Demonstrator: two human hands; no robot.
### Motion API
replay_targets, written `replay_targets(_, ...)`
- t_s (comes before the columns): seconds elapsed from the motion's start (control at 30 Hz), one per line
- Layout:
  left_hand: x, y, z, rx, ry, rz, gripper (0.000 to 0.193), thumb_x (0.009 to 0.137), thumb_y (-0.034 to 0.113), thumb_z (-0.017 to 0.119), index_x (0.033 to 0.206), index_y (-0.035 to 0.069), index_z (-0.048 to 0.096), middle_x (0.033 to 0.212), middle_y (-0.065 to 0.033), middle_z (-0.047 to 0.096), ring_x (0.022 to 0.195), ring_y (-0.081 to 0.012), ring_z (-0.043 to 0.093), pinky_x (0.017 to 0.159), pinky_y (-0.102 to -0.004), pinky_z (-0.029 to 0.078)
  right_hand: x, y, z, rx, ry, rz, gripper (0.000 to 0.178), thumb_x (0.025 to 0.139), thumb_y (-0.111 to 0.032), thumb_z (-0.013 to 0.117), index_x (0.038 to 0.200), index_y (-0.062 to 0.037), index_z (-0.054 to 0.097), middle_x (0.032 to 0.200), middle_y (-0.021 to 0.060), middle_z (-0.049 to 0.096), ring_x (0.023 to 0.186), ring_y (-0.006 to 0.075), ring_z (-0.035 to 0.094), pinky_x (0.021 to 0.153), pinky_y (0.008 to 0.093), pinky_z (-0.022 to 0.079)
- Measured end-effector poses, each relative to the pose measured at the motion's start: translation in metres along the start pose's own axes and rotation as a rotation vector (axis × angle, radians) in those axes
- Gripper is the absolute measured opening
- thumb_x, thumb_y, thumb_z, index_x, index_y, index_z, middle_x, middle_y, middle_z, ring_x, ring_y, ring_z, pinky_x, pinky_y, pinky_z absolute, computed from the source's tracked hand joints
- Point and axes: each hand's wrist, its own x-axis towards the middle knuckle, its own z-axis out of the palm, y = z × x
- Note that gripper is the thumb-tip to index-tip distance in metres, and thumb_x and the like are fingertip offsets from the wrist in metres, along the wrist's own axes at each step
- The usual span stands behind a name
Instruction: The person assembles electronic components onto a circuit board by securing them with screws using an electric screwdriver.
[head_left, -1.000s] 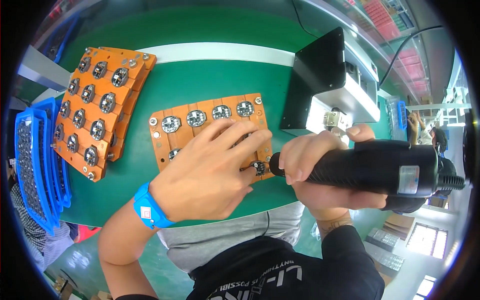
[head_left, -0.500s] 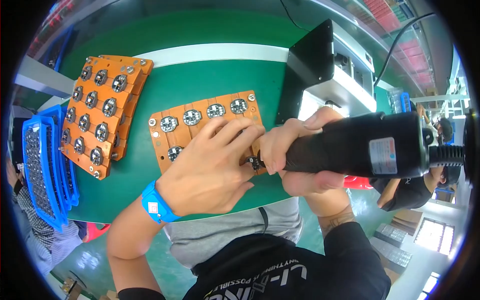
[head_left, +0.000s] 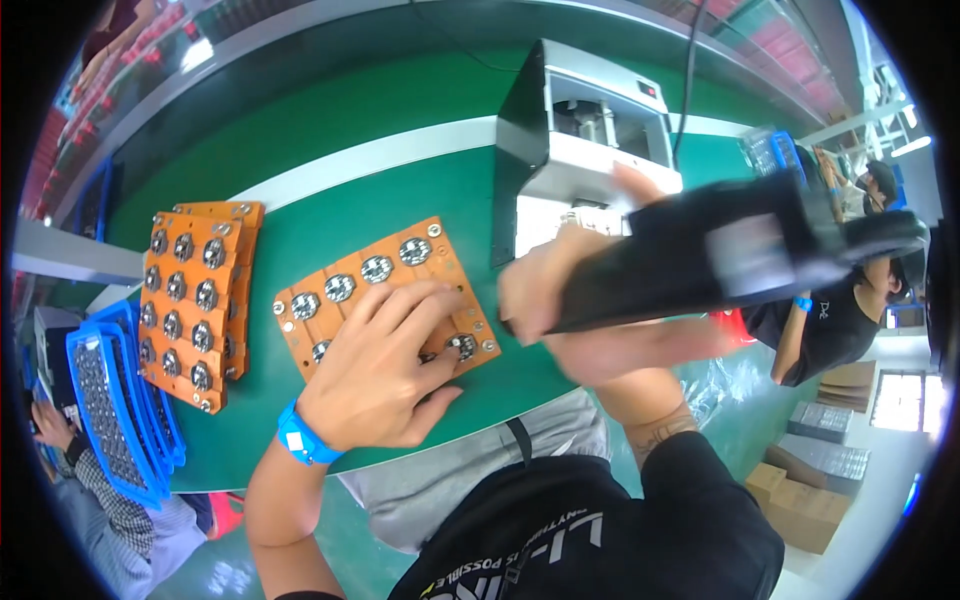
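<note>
My left hand (head_left: 375, 375) lies over an orange fixture board (head_left: 450, 270), fingers spread and thumb apart. Its index fingertip is at a round circuit board (head_left: 462, 346) near the fixture's right corner. More such round boards sit along the far row; the hand hides part of the near row. Blurred by motion, my right hand (head_left: 545, 290) is wrapped around a black electric screwdriver (head_left: 665, 255). The tool is held sideways, its cord end toward the right and its tip end just right of the fixture. The tip itself is too blurred to make out.
More orange fixtures (head_left: 228, 250), stacked and filled with round boards, lie at left. Beside them are blue trays (head_left: 148, 395) of small dark parts. A black-and-white machine (head_left: 590, 160) stands behind my right hand. Other people sit at left (head_left: 110, 500) and right (head_left: 835, 320).
My right hand has lifted the screwdriver away from the fixture, uncovering the round board at its right corner. My left hand stays on the fixture. The whole view has shifted.
</note>
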Motion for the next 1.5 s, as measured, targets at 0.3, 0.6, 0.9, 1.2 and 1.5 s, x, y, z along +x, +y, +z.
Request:
replay_targets(0.3, -0.001, -0.001, -0.009, 0.028, 0.199, 0.073, 0.027, 0.053, 0.014, 0.077, 0.078, 0.004, 0.071, 0.113, -0.0156, 0.062, 0.103, -0.0369, 0.058, 0.082, -0.0459, 0.047, 0.030, -0.012, -0.053, 0.189, 0.387, -0.382, 0.092, 0.083, -0.088, 0.027, 0.126, -0.0085, 0.041, 0.056, 0.0057, 0.047, 0.040, 0.0170, 0.040, 0.043, 0.0319, 0.036)
replay_targets(0.6, -0.001, -0.002, -0.008, -0.074, 0.204, 0.017, 0.026, 0.057, 0.009, 0.071, 0.082, 0.003, 0.072, 0.115, -0.0157, 0.060, 0.099, -0.0333, 0.058, 0.086, -0.0451, 0.045, 0.035, -0.007, -0.045, -0.062, 0.283, -0.283, 0.079, 0.091, -0.078, 0.033, 0.122, -0.0055, 0.039, 0.056, 0.0083, 0.048, 0.042, 0.0176, 0.044, 0.043, 0.0292, 0.038)
replay_targets(0.9, -0.004, -0.005, -0.013, -0.059, 0.111, -0.028, 0.031, 0.053, 0.005, 0.062, 0.082, 0.001, 0.071, 0.125, -0.0185, 0.054, 0.111, -0.0375, 0.053, 0.093, -0.0481, 0.043, -0.015, 0.018, 0.001, 0.443, 0.076, -0.250, 0.099, 0.074, -0.094, 0.026, 0.129, -0.0122, 0.035, 0.057, 0.0070, 0.048, 0.040, 0.0195, 0.043, 0.046, 0.0338, 0.042)
replay_targets(1.2, -0.009, -0.005, -0.011, -0.039, 0.026, -0.039, 0.031, 0.053, 0.009, 0.062, 0.081, 0.003, 0.075, 0.130, -0.0157, 0.053, 0.120, -0.0358, 0.048, 0.100, -0.0492, 0.039, -0.026, 0.032, 0.031, 0.298, 0.067, -0.101, 0.097, 0.074, -0.093, 0.024, 0.130, -0.0137, 0.031, 0.059, 0.0080, 0.049, 0.042, 0.0199, 0.045, 0.049, 0.0321, 0.044)
replay_targets(1.5, -0.012, -0.007, -0.010, -0.051, 0.020, -0.030, 0.034, 0.052, 0.007, 0.062, 0.083, 0.005, 0.076, 0.131, -0.0150, 0.053, 0.119, -0.0356, 0.048, 0.100, -0.0497, 0.037, -0.024, 0.036, 0.044, 0.326, 0.145, -0.091, 0.097, 0.078, -0.083, 0.047, 0.122, 0.0022, 0.035, 0.058, 0.0063, 0.055, 0.044, 0.0128, 0.050, 0.044, 0.0219, 0.040)
